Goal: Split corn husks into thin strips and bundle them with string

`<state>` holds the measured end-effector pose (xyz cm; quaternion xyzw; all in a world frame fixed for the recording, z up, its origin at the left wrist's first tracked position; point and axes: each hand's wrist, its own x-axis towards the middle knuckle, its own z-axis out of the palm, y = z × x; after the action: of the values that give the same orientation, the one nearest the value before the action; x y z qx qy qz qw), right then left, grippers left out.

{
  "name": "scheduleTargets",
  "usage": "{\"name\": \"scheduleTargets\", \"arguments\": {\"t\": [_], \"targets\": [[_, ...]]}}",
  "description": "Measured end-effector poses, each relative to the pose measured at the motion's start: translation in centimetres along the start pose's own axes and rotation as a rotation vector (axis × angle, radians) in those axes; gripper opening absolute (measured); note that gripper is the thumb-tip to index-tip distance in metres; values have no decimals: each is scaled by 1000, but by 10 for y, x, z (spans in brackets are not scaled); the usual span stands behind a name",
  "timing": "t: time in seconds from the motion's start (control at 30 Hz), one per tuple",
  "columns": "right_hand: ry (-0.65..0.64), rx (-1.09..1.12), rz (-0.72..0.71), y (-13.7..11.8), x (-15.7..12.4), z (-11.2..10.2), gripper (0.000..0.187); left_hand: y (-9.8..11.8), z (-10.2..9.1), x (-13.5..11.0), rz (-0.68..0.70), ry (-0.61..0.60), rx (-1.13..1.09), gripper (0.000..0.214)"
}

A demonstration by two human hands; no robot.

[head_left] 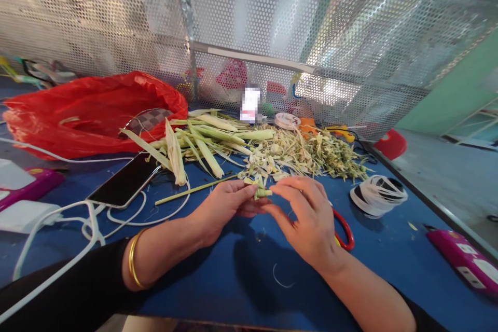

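Observation:
My left hand [225,205] pinches a small folded piece of pale green corn husk [262,192] between thumb and fingers, above the blue table. From the other side, the curled fingers of my right hand [305,212] close in on the right end of that folded piece, thumb below and forefinger above. Just beyond both hands lies a heap of cut husk scraps [268,161]. Longer husk strips [206,145] are piled behind my left hand, and a thin green stalk [194,191] rests beside it. Red-handled scissors [344,231] are partly hidden behind my right hand.
A red plastic bag [93,114] and a black phone [122,181] with white cables are on the left. To the right are a spool of white cord [377,196] and a purple tool [462,259]. A perforated metal panel [249,15] stands along the back.

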<state>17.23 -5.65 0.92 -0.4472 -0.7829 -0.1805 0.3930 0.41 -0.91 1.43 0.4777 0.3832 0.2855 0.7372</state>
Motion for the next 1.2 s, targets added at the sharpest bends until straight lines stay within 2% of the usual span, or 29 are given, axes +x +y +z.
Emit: {"name": "scheduleTargets", "arguments": {"t": [0.07,0.13,0.53,0.7,1.03,1.13,1.2], "targets": [[-7,-47,-47,-4,0,1,11,-2,1,-1,3,2,-12,23],[-26,-101,-68,-7,-1,5,4,-4,2,-1,16,-3,-11,23],[-33,-250,-74,-18,-3,15,8,-8,6,0,64,56,9,26],[-18,-254,-117,-17,-3,18,9,-10,8,2,100,30,-37,30],[-39,-31,16,-20,-3,16,11,-10,3,7,156,121,-151,32],[-66,-41,70,-19,-3,15,5,-8,4,6,165,120,-128,28],[-126,-87,75,-18,-3,15,13,-6,5,5,166,122,-114,26]]}}
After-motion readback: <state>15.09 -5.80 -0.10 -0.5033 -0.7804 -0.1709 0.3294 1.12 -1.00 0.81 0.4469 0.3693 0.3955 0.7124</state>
